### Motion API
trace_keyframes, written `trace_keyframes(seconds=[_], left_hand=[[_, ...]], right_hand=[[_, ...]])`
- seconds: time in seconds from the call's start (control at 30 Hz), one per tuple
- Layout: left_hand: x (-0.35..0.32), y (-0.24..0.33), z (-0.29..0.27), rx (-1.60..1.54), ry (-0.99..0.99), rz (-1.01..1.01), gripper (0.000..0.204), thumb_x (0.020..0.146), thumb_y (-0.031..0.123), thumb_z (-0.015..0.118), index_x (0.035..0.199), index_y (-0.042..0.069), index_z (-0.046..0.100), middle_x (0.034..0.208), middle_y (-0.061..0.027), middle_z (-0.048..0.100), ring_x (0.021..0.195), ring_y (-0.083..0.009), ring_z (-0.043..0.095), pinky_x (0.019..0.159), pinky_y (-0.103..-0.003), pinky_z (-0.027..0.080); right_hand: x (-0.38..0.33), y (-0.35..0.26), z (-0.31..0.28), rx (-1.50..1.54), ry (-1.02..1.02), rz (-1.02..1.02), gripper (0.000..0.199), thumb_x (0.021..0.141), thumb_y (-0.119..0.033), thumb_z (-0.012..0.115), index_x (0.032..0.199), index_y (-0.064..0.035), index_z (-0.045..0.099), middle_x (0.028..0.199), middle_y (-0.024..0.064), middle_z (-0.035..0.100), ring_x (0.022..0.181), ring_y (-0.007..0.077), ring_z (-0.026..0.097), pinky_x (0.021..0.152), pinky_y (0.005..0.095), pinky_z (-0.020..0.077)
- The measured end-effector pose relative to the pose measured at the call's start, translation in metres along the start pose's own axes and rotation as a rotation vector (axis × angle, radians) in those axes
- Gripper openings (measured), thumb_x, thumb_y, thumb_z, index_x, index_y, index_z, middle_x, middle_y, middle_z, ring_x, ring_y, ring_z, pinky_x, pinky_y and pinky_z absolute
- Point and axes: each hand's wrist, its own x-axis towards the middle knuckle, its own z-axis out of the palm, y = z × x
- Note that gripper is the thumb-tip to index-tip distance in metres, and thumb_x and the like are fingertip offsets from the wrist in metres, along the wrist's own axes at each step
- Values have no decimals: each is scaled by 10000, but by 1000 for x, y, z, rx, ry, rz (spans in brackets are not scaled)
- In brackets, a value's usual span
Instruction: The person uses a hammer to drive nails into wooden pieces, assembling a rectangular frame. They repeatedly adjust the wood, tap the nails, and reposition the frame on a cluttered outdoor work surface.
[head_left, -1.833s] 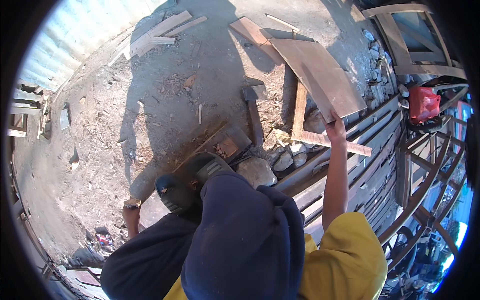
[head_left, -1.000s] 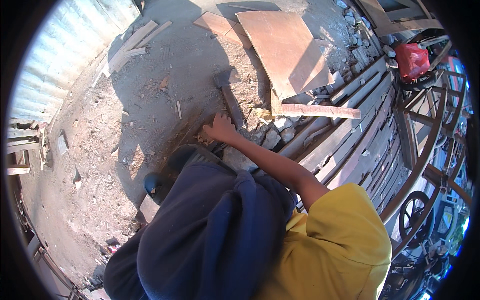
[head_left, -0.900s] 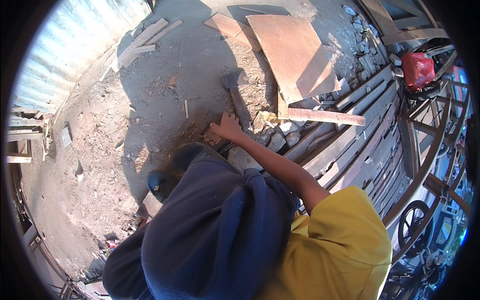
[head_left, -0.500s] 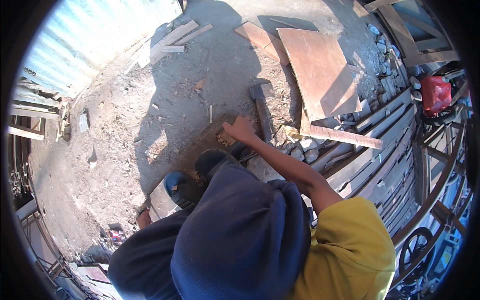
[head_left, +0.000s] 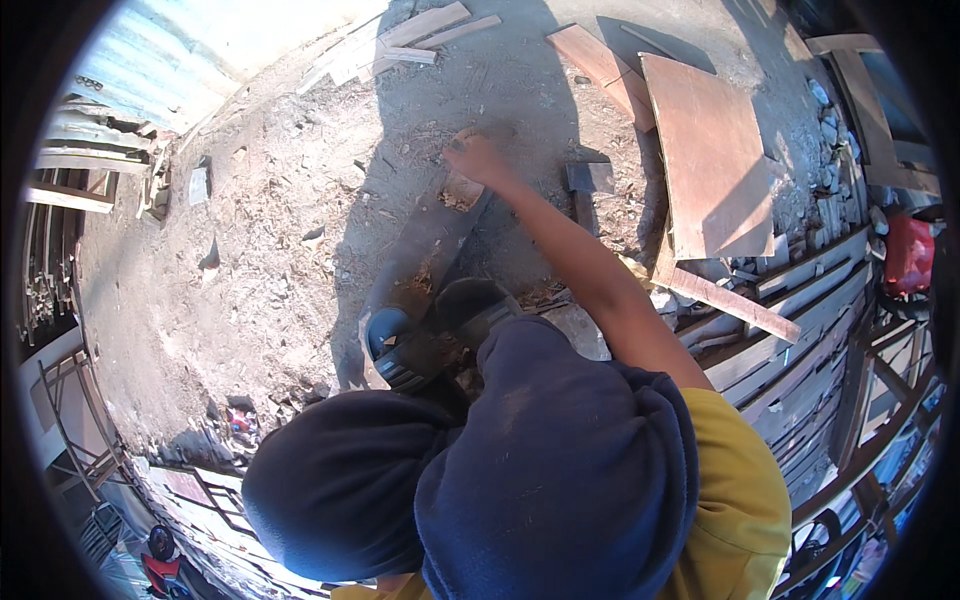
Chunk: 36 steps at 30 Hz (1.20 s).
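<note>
My right hand reaches out past my feet, at the far end of a dark wooden board on the ground. Motion smears its fingers, so I cannot make out whether they hold anything. Pale brown wood shavings lie on the board just below the hand. The board's near end is beside my left sandal, and my right sandal is close to it too. My left hand is out of sight behind my dark-clothed knees. A dark L-shaped piece of wood lies right of my right forearm.
A plywood sheet rests at the right, beside a narrow wooden strip and stacked planks. Loose boards and a reddish plank lie farther off. Corrugated metal stands at the far left; a red bag is far right.
My right hand has moved away from my feet to the board's far end. The board now reaches farther out. My left hand, at the board's near end before, has gone from view.
</note>
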Motion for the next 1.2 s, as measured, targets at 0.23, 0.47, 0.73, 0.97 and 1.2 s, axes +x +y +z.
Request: trace_keyframes(seconds=[0.23,0.47,0.73,0.97,1.2], left_hand=[[-2,-8,-1,-5,-5,-29,301,700,163,732,914,-39,666,777,-185,664,752,-229,671,657,-360,498],[12,6,14,-19,-43,14,294,703,163,730,902,-45,668,762,-188,661,740,-226,671,650,-360,498],[14,15,11,-27,-53,51,287,707,163,728,889,-51,670,744,-190,657,727,-221,671,641,-359,499],[26,67,-22,-112,-79,205,281,711,163,726,878,-57,672,729,-192,654,715,-218,671,633,-358,499],[132,162,10,53,-406,385,335,710,275,747,942,41,681,851,-134,686,785,-238,667,677,-349,511]], right_hand=[[-89,66,-48,176,160,47,425,800,-281,651,1087,33,627,1011,192,667,957,267,649,843,341,490],[-265,170,-168,-587,380,420,684,701,-434,753,1190,-46,474,1198,166,472,1141,362,442,890,566,405],[-301,263,-184,-1011,103,261,784,642,-391,803,1253,-81,422,1251,132,465,1217,298,412,1000,636,288],[-293,238,-214,-1088,-7,-15,613,660,-369,780,1115,-53,518,1095,135,533,1074,310,511,915,492,395],[-280,142,-292,-1032,82,-90,506,606,-234,761,1022,-35,552,977,138,550,945,337,571,808,448,482]])
